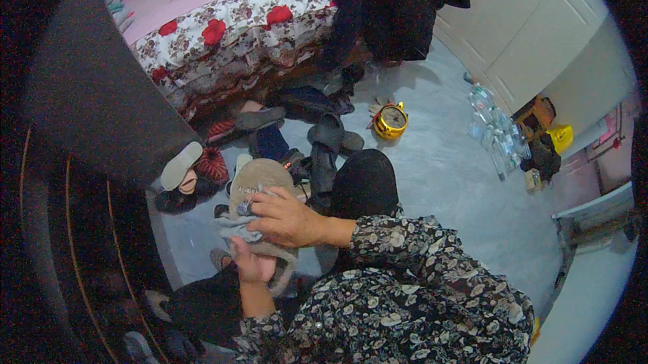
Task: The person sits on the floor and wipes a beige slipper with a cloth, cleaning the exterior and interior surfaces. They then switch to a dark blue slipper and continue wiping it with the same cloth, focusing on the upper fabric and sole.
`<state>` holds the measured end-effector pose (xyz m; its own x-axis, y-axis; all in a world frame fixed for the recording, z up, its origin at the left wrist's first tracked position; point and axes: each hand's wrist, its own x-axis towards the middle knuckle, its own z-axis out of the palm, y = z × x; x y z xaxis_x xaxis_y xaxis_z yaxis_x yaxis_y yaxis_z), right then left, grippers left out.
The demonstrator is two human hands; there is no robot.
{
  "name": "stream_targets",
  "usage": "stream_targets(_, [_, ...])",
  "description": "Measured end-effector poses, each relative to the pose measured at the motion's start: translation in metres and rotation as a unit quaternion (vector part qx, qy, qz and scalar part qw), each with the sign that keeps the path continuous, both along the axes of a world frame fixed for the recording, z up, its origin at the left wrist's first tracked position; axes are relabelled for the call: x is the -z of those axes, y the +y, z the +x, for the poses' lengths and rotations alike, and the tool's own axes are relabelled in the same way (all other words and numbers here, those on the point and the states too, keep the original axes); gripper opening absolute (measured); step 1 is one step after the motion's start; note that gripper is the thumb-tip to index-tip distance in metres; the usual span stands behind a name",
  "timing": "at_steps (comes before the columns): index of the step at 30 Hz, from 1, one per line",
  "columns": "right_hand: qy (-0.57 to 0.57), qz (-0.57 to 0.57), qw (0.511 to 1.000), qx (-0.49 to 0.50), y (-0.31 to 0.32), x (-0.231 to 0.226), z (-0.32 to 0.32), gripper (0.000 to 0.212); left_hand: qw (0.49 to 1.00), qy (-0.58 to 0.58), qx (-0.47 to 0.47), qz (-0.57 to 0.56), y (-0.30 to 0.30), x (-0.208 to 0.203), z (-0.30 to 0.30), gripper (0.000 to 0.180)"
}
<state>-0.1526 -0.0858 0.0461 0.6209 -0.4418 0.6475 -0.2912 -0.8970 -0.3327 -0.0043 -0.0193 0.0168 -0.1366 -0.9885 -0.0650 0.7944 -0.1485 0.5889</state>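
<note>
A beige slipper [263, 174] with a rounded front is held in front of my lap, its fuzzy edge showing near my left wrist. My left hand [255, 266] grips it from below, thumb pointing up, most fingers hidden behind the slipper. Over the slipper's middle, my right hand [287, 219] is closed on a crumpled grey cloth [235, 230], pressing it against the surface. Part of the cloth lies by my left thumb.
Many shoes and slippers lie around, including a dark slipper [326, 155] and a pale-soled shoe [181, 165]. A yellow round tin-like object [390, 121] stands on the floor [445, 134]. Plastic bottles [498, 131] lie by the white cabinet [513, 20]. A dark shoe rack [74, 242] is at left.
</note>
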Motion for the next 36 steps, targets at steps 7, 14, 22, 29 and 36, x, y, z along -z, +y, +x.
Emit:
stream_targets(7, [-0.023, -0.021, 0.996, 0.084, -0.019, -0.011, 0.011, 0.032, 0.993, -0.083, 0.086, 0.023, 0.011, 0.028, 0.007, 0.069])
stream_targets(14, [0.032, 0.059, 0.987, 0.147, -0.049, -0.020, 0.012, 0.022, 0.867, -0.479, 0.137, -0.003, 0.025, 0.072, 0.016, 0.041])
stream_targets(22, [0.005, 0.059, 0.993, 0.099, -0.028, -0.005, 0.029, 0.021, 0.716, -0.697, 0.030, -0.024, 0.014, 0.003, -0.006, 0.052])
stream_targets(29, [-0.014, 0.009, 0.999, 0.034, 0.002, -0.005, 0.031, 0.022, 0.515, -0.850, 0.054, -0.093, 0.010, 0.041, 0.012, 0.050])
stream_targets(36, [0.009, -0.006, 1.000, 0.007, -0.009, 0.006, 0.025, 0.027, 0.500, -0.847, -0.026, -0.180, 0.012, 0.108, 0.029, 0.043])
